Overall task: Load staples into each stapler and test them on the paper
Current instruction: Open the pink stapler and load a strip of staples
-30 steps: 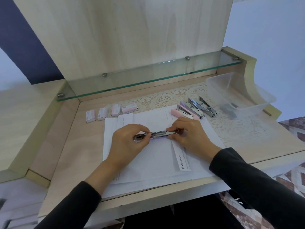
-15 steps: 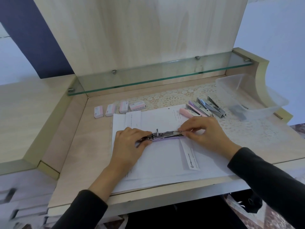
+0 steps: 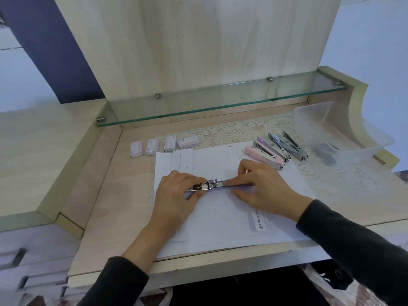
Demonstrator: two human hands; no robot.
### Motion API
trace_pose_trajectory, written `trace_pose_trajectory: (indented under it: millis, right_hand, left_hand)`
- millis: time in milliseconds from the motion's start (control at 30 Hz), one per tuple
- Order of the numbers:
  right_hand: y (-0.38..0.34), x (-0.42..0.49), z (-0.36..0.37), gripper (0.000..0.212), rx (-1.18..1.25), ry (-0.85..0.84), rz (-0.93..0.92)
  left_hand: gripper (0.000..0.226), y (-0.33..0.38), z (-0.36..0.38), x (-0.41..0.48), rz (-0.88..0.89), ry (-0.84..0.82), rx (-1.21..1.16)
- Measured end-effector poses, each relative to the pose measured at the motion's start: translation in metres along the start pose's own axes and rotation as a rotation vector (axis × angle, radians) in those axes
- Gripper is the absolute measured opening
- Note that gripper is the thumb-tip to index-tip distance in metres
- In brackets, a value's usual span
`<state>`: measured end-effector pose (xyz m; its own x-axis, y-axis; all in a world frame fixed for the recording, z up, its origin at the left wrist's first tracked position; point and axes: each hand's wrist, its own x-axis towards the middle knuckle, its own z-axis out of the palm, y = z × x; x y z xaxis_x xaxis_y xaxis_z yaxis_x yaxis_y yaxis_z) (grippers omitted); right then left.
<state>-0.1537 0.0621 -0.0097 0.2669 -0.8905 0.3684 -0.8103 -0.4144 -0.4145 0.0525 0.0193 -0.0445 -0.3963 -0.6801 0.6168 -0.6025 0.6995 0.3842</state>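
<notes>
Stapler (image 3: pixel 215 184), a second ago nearly closed, now lies unfolded flat on paper (image 3: pixel 220 219) between hands. Left hand (image 3: pixel 176 192) grips metal end; right hand (image 3: pixel 262 186) pinches purple arm. Likely ready for loading; staple boxes (image 3: pixel 170 144) beyond left hand.

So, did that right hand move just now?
Yes. The right hand slid left along the open stapler toward the left hand: its fingertips were below the tip of the pink stapler, now they sit left of it.
</notes>
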Motion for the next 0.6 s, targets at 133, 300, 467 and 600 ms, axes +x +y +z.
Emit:
trace_pose_trajectory:
  millis: [133,300,467,600]
  right_hand:
    - [-0.007,0.003,0.004,0.007,0.120,0.059,0.167]
    - [-0.013,0.000,0.005,0.008,0.099,0.069,0.407]
    - [-0.025,0.003,0.012,0.010,0.179,0.089,0.497]
    - [-0.032,0.009,0.018,0.011,0.196,0.095,0.516]
  left_hand:
    - [0.025,0.001,-0.002,0.000,-0.006,0.008,0.004]
    - [0.025,0.002,-0.003,0.000,-0.006,0.008,0.006]
    - [0.025,0.002,-0.002,0.000,-0.036,0.005,-0.001]
    - [0.025,0.000,-0.002,0.000,-0.057,-0.008,0.002]
